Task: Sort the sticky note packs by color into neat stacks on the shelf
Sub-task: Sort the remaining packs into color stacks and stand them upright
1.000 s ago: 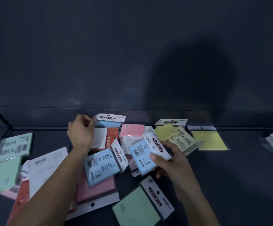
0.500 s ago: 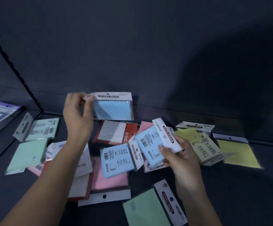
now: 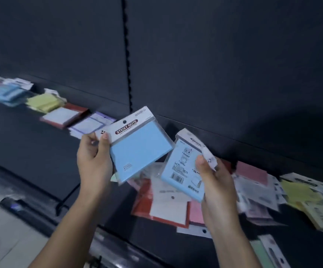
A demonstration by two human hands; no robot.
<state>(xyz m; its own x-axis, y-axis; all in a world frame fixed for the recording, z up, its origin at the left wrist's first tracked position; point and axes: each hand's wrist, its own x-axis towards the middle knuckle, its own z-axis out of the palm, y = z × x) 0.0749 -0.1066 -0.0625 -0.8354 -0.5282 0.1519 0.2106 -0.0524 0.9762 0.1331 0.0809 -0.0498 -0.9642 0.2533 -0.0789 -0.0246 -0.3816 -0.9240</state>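
Two forearms come up from the bottom edge, both hands held above the dark shelf [image 3: 31, 147], palms roughly twd each other. Left hand [image 3: 94, 161] is upright; thumb lies on the front of the white header card, fingers curled behind, pinching a light-blue sticky note pack in clear wrap [image 3: 139, 149] by its top-left corner. Pack is tilted, front w/ "STICKY NOTE" label facing the camera. Right hand [image 3: 216, 182] grips a second light-blue pack turned back-side out, barcode showing [image 3: 183, 171]: thumb across the printed face, other fingers wrapped underneath. The 2 packs sit just beside each other; can't tell if they touch.

Below the hands lies a loose pile: red-and-white pack [image 3: 168, 207], pink pack [image 3: 252, 173], yellow packs [image 3: 299, 190]. Far left on the shelf are blurred groups: blue stack [image 3: 6, 93], yellow stack [image 3: 43, 102], red-edged white pack [image 3: 64, 117], purple-bordered pack [image 3: 88, 125]. Dark back panel [image 3: 214, 64] w/ slotted upright [image 3: 127, 55]; pale tiled floor [image 3: 6, 238] at lower left.
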